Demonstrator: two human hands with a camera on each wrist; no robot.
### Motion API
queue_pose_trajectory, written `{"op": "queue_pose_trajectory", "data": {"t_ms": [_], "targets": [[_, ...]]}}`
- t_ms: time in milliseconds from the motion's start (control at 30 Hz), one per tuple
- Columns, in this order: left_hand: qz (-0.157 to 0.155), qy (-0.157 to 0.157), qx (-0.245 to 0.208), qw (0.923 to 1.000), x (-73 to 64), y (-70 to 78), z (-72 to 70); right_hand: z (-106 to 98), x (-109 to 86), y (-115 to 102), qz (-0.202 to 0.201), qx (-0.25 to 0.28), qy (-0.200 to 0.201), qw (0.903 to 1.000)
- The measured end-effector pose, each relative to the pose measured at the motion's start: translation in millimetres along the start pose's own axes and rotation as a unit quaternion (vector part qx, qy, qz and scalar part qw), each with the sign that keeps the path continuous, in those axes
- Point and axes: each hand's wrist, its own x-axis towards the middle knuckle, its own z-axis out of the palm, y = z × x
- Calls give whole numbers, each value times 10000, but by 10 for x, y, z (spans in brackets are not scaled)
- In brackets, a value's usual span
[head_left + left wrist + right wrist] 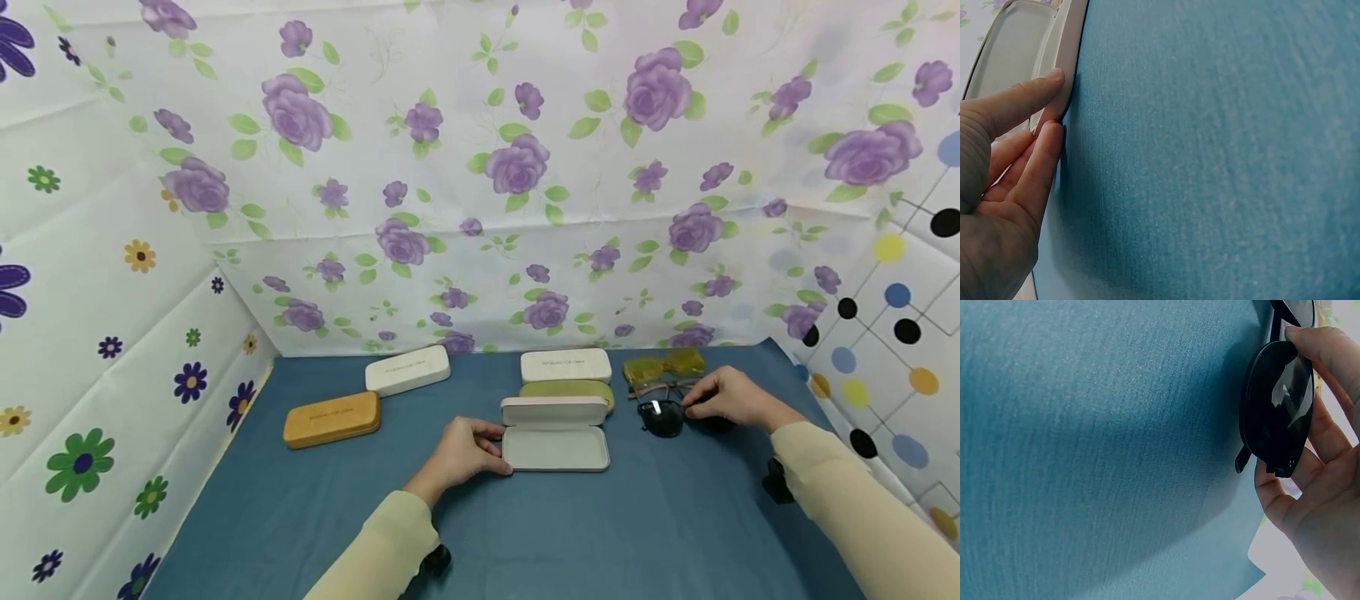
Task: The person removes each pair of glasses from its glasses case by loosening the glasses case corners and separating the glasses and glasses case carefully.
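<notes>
A pale eyeglasses case [557, 450] lies open on the blue cloth, its lid raised at the back. My left hand [467, 454] grips the case at its left end; in the left wrist view the thumb lies on the case's wall [1072, 47]. Farther right, my right hand [723, 398] pinches black sunglasses [662, 418] near the bridge. In the right wrist view one dark lens [1279, 403] faces the camera, with fingers behind it. Behind them are thin-framed glasses [654, 386], partly covered, and yellow-lensed glasses [663, 364].
A green case [606, 390] stands directly behind the open one, mostly hidden, with a white case [566, 365] behind that. To the left lie another white case [408, 370] and an orange-brown case [332, 419]. Flowered sheets [450, 208] hang at the back and sides.
</notes>
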Motion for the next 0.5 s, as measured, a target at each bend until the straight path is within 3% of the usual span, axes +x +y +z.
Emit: {"op": "queue_pose_trajectory", "data": {"t_ms": [500], "targets": [[-62, -22, -15, 10000, -23, 17, 3, -3, 19, -7, -14, 30, 15, 10000]]}}
